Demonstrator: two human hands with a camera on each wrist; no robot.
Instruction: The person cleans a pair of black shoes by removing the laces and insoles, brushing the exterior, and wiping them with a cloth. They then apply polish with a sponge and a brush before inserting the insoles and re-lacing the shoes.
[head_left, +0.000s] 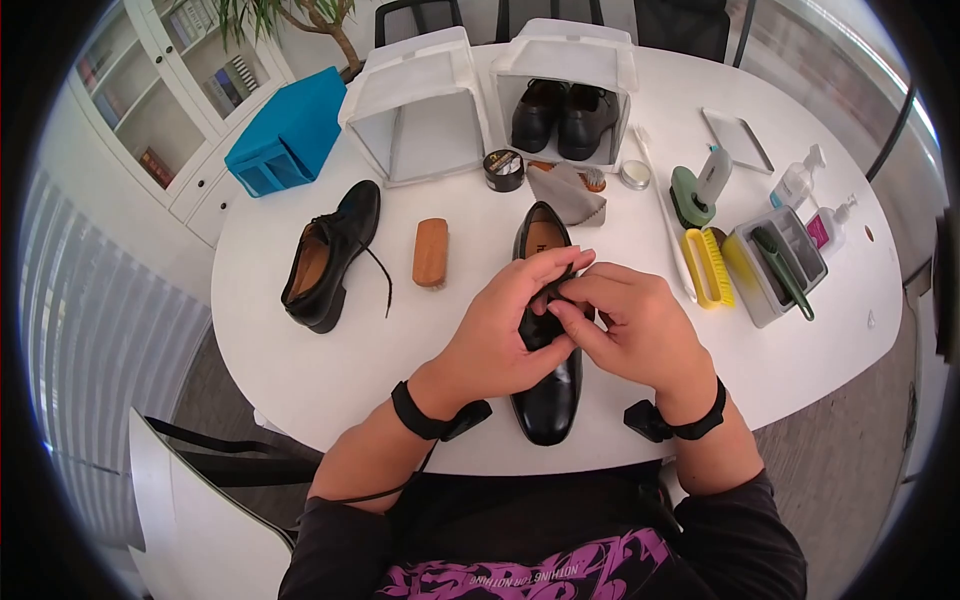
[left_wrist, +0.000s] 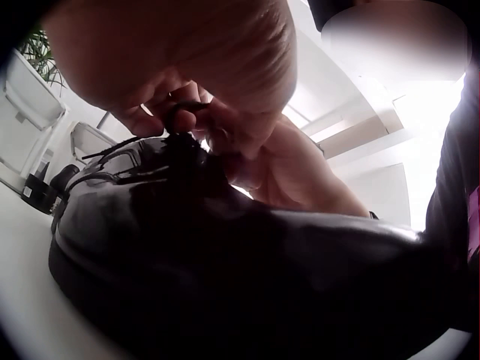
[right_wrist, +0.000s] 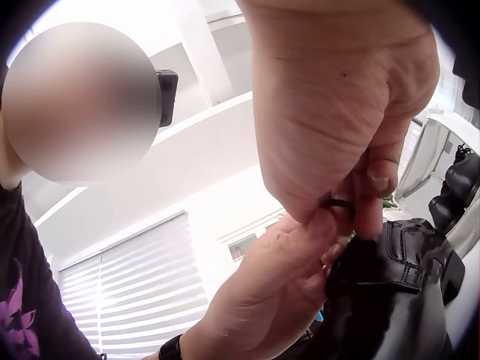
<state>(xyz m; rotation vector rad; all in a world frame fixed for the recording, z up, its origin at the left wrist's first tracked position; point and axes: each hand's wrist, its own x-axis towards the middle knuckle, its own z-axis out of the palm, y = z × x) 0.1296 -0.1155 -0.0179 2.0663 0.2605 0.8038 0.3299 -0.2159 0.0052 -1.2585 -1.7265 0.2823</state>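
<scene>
A black leather dress shoe [head_left: 548,405] stands upright in front of the person, its toe toward them. Both hands meet above its lacing. My right hand [head_left: 640,325] pinches a black shoelace [right_wrist: 339,203] between thumb and fingers, where it shows as a small loop in the right wrist view. From the other side, my left hand [head_left: 495,330] has its fingers bent round the lace over the shoe's tongue, and its thumb lies near the vamp. Lace strands [left_wrist: 112,161] cross the eyelets in the left wrist view. Hands partly hide the knot area.
Left of the hands are a second black shoe [head_left: 333,258] with a trailing lace and a wooden brush [head_left: 431,252]. Shoe boxes [head_left: 415,125], a polish tin [head_left: 503,171] and a grey cloth [head_left: 567,195] stand behind. Brushes, including a yellow one [head_left: 708,268], and a caddy [head_left: 775,265] sit right.
</scene>
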